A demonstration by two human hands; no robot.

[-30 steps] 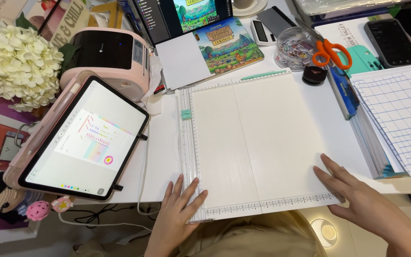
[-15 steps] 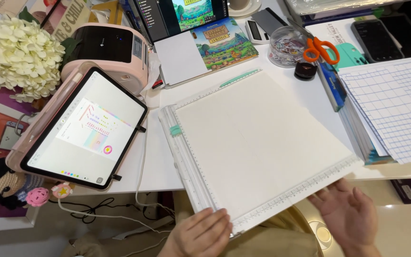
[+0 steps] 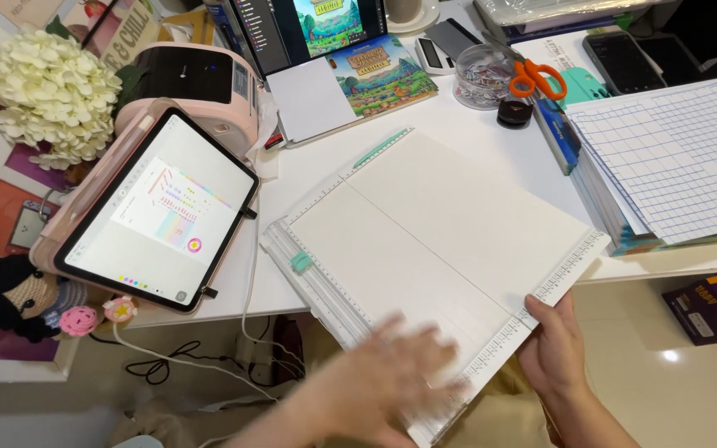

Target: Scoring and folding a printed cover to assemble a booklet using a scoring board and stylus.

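White desk [image 3: 475,116] fills most of the frame, crowded along its upper edge, with pale floor showing along the bottom and at lower right. We hold a large white paper trimmer [image 3: 425,249] at the centre, turned on a slant so that one corner hangs off the near edge of the desk toward us; a sheet of cream paper covers most of its bed, and the small teal slider [image 3: 301,262] sits on the rail along its left edge.

Our right hand [image 3: 556,344], at lower right, grips the near right corner by the ruler strip: the thumb lies on top, while the fingers curl beneath, out of sight, apparently bearing the overhanging weight. Our left hand [image 3: 383,377], at lower centre, is smeared by motion over the near part of the board; its fingers look loosely spread, palm down, but we cannot tell whether they press on the paper or hover just above it.

Everything else is pushed aside from the board. A tablet [image 3: 155,207] in a pink case leans at centre left, its screen lit, just in front of a pink printer [image 3: 201,79]. White flowers [image 3: 43,91] fill the upper left. Orange scissors [image 3: 534,76] lie at upper right, near a stack of gridded sheets [image 3: 674,158] at the right edge.
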